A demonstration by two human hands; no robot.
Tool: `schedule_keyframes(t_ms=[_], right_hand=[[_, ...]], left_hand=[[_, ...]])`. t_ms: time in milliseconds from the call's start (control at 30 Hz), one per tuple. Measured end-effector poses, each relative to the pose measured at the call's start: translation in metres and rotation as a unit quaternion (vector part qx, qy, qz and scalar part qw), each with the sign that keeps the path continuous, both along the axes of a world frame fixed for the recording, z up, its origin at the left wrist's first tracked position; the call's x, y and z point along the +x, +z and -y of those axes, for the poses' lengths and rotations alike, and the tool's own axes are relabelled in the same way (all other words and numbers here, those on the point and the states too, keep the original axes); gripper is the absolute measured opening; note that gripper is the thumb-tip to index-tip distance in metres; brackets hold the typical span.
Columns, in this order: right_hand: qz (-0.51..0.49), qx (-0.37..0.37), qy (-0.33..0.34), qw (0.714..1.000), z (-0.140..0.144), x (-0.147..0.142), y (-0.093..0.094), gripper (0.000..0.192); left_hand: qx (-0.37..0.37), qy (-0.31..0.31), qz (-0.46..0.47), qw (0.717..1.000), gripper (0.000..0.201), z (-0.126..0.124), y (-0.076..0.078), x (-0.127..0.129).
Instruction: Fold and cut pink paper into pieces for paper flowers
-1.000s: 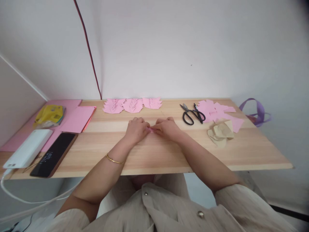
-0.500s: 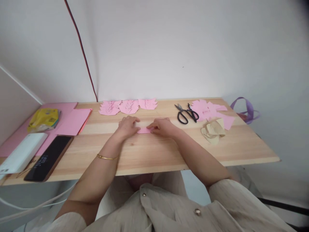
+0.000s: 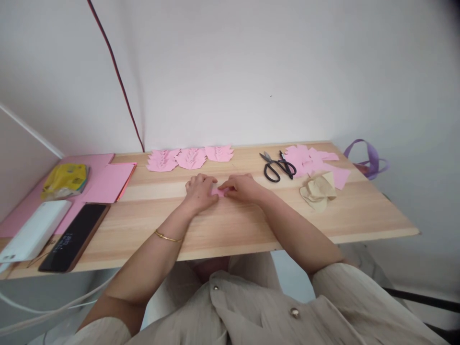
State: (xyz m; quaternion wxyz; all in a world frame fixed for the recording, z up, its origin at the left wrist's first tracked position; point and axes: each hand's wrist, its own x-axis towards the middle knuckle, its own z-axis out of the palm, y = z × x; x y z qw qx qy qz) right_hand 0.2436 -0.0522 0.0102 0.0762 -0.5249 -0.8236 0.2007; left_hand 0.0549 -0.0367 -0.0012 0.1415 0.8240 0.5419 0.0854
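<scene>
A small piece of pink paper (image 3: 217, 191) lies on the wooden table (image 3: 230, 225), mostly covered by my two hands. My left hand (image 3: 201, 191) has its fingers curled at the paper's left end, thumb towards the middle. From the other side my right hand (image 3: 242, 188) pinches the paper between thumb and fingers. Behind the hands, along the wall, three cut pink paper pieces (image 3: 191, 158) with jagged edges and slits lie in a row. Black-handled scissors (image 3: 272, 170) rest to the right of my right hand.
Right of the scissors are a black pen (image 3: 286, 165), pink paper scraps (image 3: 305, 160) and crumpled beige paper (image 3: 318, 190). Pink sheets (image 3: 102, 184), a yellow packet (image 3: 68, 179), a white power bank (image 3: 34, 232) and a phone (image 3: 75, 237) lie left. Purple ribbon (image 3: 373, 160) hangs at the right edge.
My left hand has slid right along the pink paper, closer to my right hand, and now hides more of it. My right hand stays in nearly the same place.
</scene>
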Motion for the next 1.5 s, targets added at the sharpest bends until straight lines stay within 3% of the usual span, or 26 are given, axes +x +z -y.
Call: schedule_keyframes(t_ms=[533, 733, 933, 1233, 1500], right_hand=[[-0.002, -0.005, -0.003, 1.000, 0.001, -0.001, 0.003, 0.032], [0.006, -0.005, -0.004, 1.000, 0.001, -0.002, 0.003, 0.032], [-0.001, -0.005, -0.003, 1.000, 0.000, -0.001, 0.001, 0.031], [-0.008, -0.004, -0.007, 1.000, -0.001, 0.000, -0.002, 0.031], [0.009, 0.005, 0.006, 1.000, 0.000, 0.000, -0.001, 0.032]], left_hand=[[-0.073, -0.013, -0.008, 0.997, 0.042, -0.010, 0.011, -0.016], [-0.045, 0.029, 0.035, 0.998, 0.039, -0.008, 0.001, -0.010], [-0.018, 0.044, 0.001, 0.999, 0.043, -0.003, -0.003, -0.001], [-0.052, -0.044, 0.006, 0.998, 0.039, -0.015, 0.006, -0.023], [-0.030, -0.074, 0.077, 0.994, 0.024, -0.013, 0.005, -0.017]])
